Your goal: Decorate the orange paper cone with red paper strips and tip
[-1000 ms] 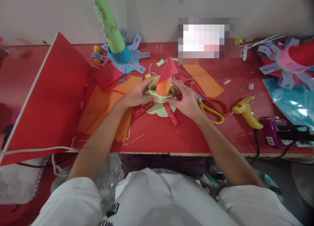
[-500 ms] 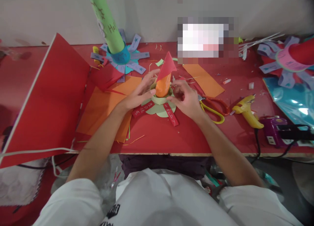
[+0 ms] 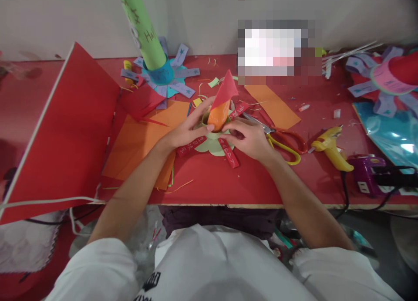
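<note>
A shiny orange roll (image 3: 218,113) with a red paper peak (image 3: 226,91) stands tilted inside a pale green paper ring (image 3: 212,135). Under the ring lies a scalloped green paper base (image 3: 214,148), with red lettered strips (image 3: 229,153) spreading outward. My left hand (image 3: 189,126) curves around the roll from the left, thumb against its lower front and fingers behind. From the right, my right hand (image 3: 246,135) has thumb and forefinger closed at the ring's rim, close to the roll's foot; exactly what they pinch is partly hidden.
Scissors (image 3: 284,146) and a yellow glue gun (image 3: 331,148) lie to the right, beside a purple power box (image 3: 369,174). Orange sheets (image 3: 137,148) and a standing red board (image 3: 72,135) are left. A green paper tube (image 3: 146,39) rises behind. A blurred patch covers the back.
My right hand has turned and its fingers have come in to the ring's rim, uncovering a red strip behind. The roll and peak have shifted slightly right.
</note>
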Motion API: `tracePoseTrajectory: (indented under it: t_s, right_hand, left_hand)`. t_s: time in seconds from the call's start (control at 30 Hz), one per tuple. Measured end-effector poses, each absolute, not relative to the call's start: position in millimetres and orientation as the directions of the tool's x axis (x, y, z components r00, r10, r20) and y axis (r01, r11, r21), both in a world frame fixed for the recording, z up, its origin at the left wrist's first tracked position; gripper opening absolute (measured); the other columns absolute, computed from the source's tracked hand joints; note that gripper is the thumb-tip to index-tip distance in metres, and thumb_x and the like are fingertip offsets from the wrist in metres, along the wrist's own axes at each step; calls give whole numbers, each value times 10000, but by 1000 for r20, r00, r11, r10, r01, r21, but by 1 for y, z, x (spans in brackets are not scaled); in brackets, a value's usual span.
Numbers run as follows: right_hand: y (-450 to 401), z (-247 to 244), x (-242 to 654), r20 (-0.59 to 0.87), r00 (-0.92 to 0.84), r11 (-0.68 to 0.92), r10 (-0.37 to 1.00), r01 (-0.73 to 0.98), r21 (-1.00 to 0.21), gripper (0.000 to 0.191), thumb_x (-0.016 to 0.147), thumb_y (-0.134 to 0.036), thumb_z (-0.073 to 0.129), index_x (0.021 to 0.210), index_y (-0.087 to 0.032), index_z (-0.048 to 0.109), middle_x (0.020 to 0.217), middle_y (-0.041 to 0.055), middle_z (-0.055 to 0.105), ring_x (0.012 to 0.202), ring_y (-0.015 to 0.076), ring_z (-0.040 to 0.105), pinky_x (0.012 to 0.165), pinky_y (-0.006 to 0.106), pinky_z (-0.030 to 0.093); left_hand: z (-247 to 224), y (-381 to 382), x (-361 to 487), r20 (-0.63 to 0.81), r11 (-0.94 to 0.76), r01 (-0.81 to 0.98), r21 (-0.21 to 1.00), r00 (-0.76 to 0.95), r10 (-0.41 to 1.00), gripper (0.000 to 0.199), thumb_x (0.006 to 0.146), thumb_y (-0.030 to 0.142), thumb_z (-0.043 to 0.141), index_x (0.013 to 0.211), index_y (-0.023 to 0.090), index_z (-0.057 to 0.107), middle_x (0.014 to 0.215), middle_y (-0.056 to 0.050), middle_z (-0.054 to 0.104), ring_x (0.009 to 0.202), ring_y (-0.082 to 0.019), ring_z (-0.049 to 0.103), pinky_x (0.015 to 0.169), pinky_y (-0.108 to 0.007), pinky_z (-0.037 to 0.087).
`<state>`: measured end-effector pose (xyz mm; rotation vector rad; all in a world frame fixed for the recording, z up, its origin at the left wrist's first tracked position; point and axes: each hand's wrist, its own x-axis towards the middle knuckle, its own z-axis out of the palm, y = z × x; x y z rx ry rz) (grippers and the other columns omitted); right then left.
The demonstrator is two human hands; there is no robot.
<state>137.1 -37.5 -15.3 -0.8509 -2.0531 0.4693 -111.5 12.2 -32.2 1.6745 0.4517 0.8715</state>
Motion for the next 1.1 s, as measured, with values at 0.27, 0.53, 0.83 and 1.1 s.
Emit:
tracePoseTrajectory:
  t_s: [0.27,0.53,0.83,1.1]
  right_hand:
    - [-59,13,148,525,-331,616,784,515,-596,153,1060,-377,649,1079,-268,754,890,11,760,695,167,646,670,299,498]
    - [-102,14,288,409,157,-82,899,977,-196,312,996,-375,559,1109,-184,780,993,176,771,954,324,682,873,431,501]
    - [-133,-4,352,73,311,-317,948,941,118,666,1045,-622,387,1396,-158,711,1235,244,717,1162,408,654,950,486,517]
    - [-148,-22,347,99,296,-311,950,928,204,557,995,-439,429,1345,-83,675,1184,246,691,1058,405,655,903,486,543]
  left_hand:
    - [-35,14,-110,351,-322,-161,933,608,712,653,987,554,755,1582,392,543,1646,-43,550,1589,-342,447,1345,-521,371]
    - [-25,11,-114,259,-237,-123,964,650,714,683,997,574,733,1605,365,502,1669,-54,518,1588,-350,444,1339,-531,385]
    - [-37,14,-114,137,-243,44,969,724,677,1196,759,620,933,1701,390,234,1744,-102,385,1644,-399,335,1334,-621,341]
    - [-32,8,-110,61,-201,115,973,711,701,1211,763,601,919,1708,344,207,1715,-132,411,1619,-429,367,1282,-625,419]
